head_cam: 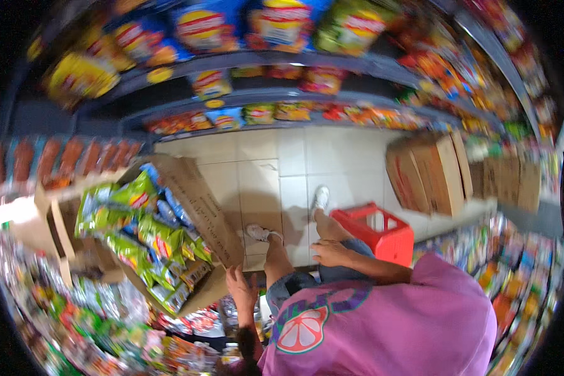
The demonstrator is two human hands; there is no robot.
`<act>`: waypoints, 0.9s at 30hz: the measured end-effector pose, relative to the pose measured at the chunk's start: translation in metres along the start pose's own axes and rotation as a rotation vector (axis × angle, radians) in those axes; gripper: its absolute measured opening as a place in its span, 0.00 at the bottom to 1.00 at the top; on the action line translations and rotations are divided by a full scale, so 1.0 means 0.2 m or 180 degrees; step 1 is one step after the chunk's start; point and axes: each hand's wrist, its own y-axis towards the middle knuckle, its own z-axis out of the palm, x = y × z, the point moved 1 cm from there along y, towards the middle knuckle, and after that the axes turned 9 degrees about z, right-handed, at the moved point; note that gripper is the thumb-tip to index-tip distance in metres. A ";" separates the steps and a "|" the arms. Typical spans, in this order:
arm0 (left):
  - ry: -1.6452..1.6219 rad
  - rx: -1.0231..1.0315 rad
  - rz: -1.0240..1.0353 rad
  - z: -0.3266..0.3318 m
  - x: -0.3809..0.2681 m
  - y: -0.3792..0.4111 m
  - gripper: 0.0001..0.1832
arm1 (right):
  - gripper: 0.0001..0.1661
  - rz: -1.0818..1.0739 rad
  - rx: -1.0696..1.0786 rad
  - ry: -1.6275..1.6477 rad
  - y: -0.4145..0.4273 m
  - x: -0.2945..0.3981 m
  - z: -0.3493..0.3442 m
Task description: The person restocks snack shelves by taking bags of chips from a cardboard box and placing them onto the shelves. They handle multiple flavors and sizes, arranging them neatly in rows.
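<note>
My left hand [242,287] is at the near corner of an open cardboard carton [199,207], its fingers spread and touching the edge of the raised flap. Inside the carton lie many green potato chip bags [162,239], with a few blue bags [176,207] among them. My right hand [331,254] is in front of my bent leg, over the denim shorts, with loosely parted fingers and nothing visible in it. Beside that leg stands a red plastic stool [392,239].
Shelves [291,58] of blue, green, yellow and red snack bags run along the far side. Closed cardboard cartons [427,174] stand on the tiled floor [258,174] to the right. Another open carton [51,225] is at left. Packaged goods [108,324] line the near side.
</note>
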 end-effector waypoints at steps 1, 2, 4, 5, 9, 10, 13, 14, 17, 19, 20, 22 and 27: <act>0.0036 0.0145 0.0003 -0.02 0.09 -0.02 0.29 | 0.23 0.0023 0.0257 -0.0070 -0.04 0.10 0.02; 0.0010 0.0345 -0.0075 -0.01 0.18 -0.04 0.29 | 0.23 0.0010 0.0372 0.0184 -0.06 0.20 0.03; 0.0167 0.0437 -0.0005 -0.04 0.31 -0.04 0.31 | 0.24 -0.0101 0.0375 0.0578 -0.10 0.29 0.10; 0.0118 0.0424 -0.0036 -0.04 0.36 -0.04 0.32 | 0.23 -0.0174 0.0275 0.0702 -0.12 0.31 0.17; -0.1221 -0.0164 -0.0761 -0.01 0.43 0.09 0.37 | 0.23 -0.0138 -0.0166 0.0996 -0.16 0.34 0.13; -0.1444 -0.0144 -0.0915 0.02 0.46 0.13 0.38 | 0.22 0.0122 -0.0393 0.0982 -0.17 0.32 0.13; -0.0783 -0.0018 -0.1480 0.19 0.67 0.04 0.32 | 0.21 0.0516 -0.0805 0.1238 -0.21 0.24 0.06; -0.0781 0.0107 -0.1567 0.26 0.72 0.01 0.28 | 0.20 0.0471 -0.0730 0.1231 -0.22 0.21 0.01; -0.0619 -0.0070 -0.1666 0.38 0.73 0.01 0.25 | 0.19 0.0582 -0.0522 0.0981 -0.19 0.08 0.03; -0.0617 -0.0226 -0.1676 0.40 0.69 0.01 0.25 | 0.19 0.0607 -0.0376 0.0718 -0.18 0.03 0.04; -0.0607 -0.0299 -0.1685 0.39 0.68 0.01 0.25 | 0.20 0.0539 -0.0293 0.0576 -0.17 0.01 0.04; -0.0711 -0.0387 -0.1681 0.33 0.63 0.03 0.23 | 0.20 0.0462 -0.0166 0.0442 -0.13 0.02 0.01; -0.0567 -0.0470 -0.1568 0.25 0.66 0.01 0.24 | 0.20 0.0064 0.0013 0.0290 0.01 0.09 -0.07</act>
